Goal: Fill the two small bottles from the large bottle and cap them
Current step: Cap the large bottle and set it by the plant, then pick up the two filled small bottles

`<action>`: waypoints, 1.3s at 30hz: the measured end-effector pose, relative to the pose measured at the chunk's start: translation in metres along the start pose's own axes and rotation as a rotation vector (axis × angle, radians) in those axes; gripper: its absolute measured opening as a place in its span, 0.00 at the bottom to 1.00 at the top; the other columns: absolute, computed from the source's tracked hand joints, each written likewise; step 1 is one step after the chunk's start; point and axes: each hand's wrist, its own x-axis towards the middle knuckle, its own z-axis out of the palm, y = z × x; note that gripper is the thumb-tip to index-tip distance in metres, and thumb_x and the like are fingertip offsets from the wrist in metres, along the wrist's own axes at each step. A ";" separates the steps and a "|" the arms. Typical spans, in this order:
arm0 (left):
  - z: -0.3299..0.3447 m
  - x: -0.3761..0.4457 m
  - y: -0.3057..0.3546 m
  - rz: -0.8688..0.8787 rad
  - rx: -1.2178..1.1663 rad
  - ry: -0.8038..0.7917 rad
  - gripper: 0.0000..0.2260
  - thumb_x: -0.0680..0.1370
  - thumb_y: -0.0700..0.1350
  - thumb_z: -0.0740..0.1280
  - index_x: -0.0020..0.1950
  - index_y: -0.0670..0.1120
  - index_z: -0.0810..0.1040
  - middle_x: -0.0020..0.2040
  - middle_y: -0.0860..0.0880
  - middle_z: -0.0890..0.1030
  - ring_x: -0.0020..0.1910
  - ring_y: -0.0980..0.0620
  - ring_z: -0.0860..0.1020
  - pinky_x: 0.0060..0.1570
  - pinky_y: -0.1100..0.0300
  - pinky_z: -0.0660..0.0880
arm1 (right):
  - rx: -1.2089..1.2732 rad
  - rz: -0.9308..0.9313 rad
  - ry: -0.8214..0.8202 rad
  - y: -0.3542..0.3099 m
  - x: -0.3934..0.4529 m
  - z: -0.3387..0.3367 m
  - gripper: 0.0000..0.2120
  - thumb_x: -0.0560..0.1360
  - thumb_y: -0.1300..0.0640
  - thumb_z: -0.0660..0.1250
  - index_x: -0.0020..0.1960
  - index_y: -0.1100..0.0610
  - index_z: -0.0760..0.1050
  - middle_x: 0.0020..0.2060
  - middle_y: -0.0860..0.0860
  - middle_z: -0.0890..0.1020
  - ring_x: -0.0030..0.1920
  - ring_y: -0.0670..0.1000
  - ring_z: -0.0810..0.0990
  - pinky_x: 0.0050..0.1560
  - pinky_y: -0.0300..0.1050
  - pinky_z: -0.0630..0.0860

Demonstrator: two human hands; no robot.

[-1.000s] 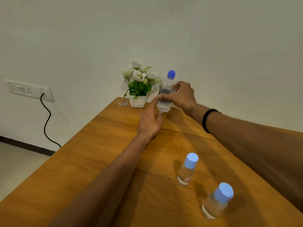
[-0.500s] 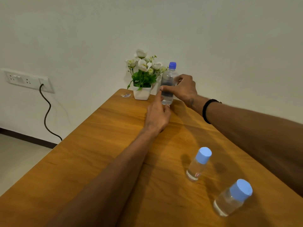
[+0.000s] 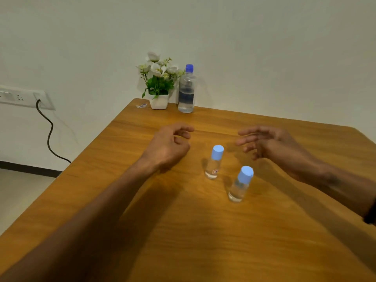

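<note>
— Where's the large bottle (image 3: 186, 92) standing?

— Upright at the far edge of the worktop (image 3: 183, 231), near the wall, just beside a white pot of flowers (image 3: 158, 86). Dark blue cap on, water partway up. Nobody's touching it.

— And the two little ones?

— Both upright in the middle, pale blue caps on. The farther small bottle (image 3: 214, 162) has a small red label near its base; the nearer small bottle (image 3: 241, 184) stands just beside it, to its right. Both look clear; how full they are, I can't tell.

— The hands?

— The left hand (image 3: 169, 145) is left of the farther bottle, fingers loosely curled, its grip on nothing. The right hand (image 3: 266, 140) is on the other side, fingers apart and fairly straight, blurred, holding nothing either. The small bottles sit between the two hands, untouched.

— Anything else?

— A wall socket (image 3: 22, 97) with a black cable (image 3: 48, 133) hanging down.
</note>
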 end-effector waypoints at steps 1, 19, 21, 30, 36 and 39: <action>-0.003 -0.013 0.006 -0.017 0.042 -0.090 0.24 0.78 0.41 0.73 0.70 0.61 0.74 0.62 0.58 0.78 0.56 0.57 0.78 0.48 0.63 0.78 | -0.013 -0.033 -0.047 0.001 -0.020 -0.005 0.22 0.80 0.75 0.59 0.64 0.56 0.81 0.53 0.53 0.89 0.49 0.52 0.85 0.46 0.48 0.81; 0.049 -0.067 0.051 0.047 0.044 0.138 0.17 0.77 0.53 0.76 0.63 0.50 0.80 0.55 0.54 0.83 0.52 0.60 0.80 0.47 0.68 0.76 | -0.149 -0.220 -0.017 0.016 -0.087 0.016 0.11 0.71 0.54 0.83 0.51 0.51 0.86 0.46 0.50 0.88 0.45 0.46 0.84 0.44 0.36 0.80; 0.051 -0.069 0.056 0.058 0.024 0.135 0.16 0.77 0.52 0.76 0.63 0.50 0.81 0.55 0.53 0.84 0.52 0.60 0.80 0.47 0.68 0.76 | -0.031 -0.189 0.011 0.017 -0.087 0.009 0.10 0.72 0.56 0.82 0.51 0.55 0.87 0.46 0.55 0.88 0.42 0.45 0.83 0.45 0.37 0.79; 0.083 -0.046 0.113 0.009 -0.213 -0.151 0.15 0.79 0.51 0.73 0.65 0.51 0.81 0.53 0.51 0.88 0.58 0.47 0.83 0.57 0.50 0.80 | 0.232 0.000 0.181 0.025 -0.085 -0.086 0.15 0.73 0.49 0.80 0.52 0.59 0.88 0.51 0.59 0.88 0.47 0.51 0.84 0.48 0.48 0.81; 0.158 0.014 0.171 0.079 -0.206 -0.270 0.13 0.80 0.50 0.74 0.64 0.51 0.81 0.55 0.50 0.87 0.55 0.51 0.83 0.55 0.53 0.80 | 0.225 0.050 0.315 0.036 -0.071 -0.183 0.18 0.72 0.49 0.81 0.56 0.60 0.86 0.51 0.57 0.89 0.47 0.52 0.83 0.49 0.49 0.81; 0.204 0.053 0.196 0.137 -0.195 -0.294 0.13 0.80 0.47 0.73 0.64 0.49 0.82 0.53 0.51 0.85 0.53 0.54 0.81 0.52 0.55 0.79 | 0.223 0.075 0.396 0.051 -0.052 -0.226 0.19 0.72 0.51 0.81 0.55 0.63 0.85 0.46 0.55 0.87 0.44 0.51 0.82 0.48 0.48 0.81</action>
